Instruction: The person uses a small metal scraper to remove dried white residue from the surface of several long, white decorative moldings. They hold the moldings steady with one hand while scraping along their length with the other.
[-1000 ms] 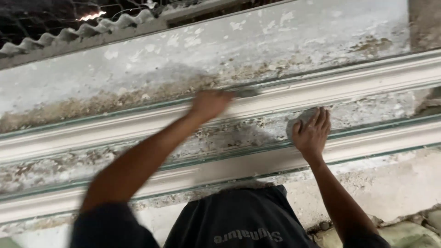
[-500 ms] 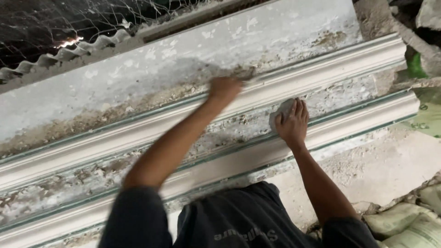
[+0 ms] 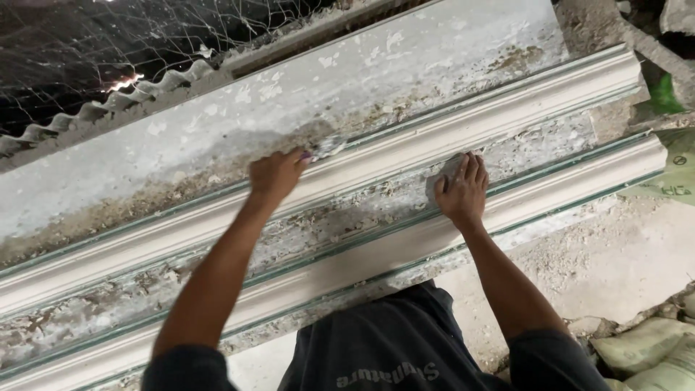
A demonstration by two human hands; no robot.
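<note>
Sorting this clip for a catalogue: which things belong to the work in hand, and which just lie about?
In use:
left hand gripping a small scraper
right hand pressing a grey pad
white plaster moulding

Lying about:
sacks
wire mesh
corrugated sheet

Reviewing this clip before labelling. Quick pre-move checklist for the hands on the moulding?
1. Left hand grips small scraper tool: ok.
2. Tool tip on upper white moulding: ok.
3. Right hand flat, pressing grey pad on the rough strip between mouldings: ok.
4. Hands apart from each other: ok.
5. Tool blade shape and condition: cannot tell, blurred.
</note>
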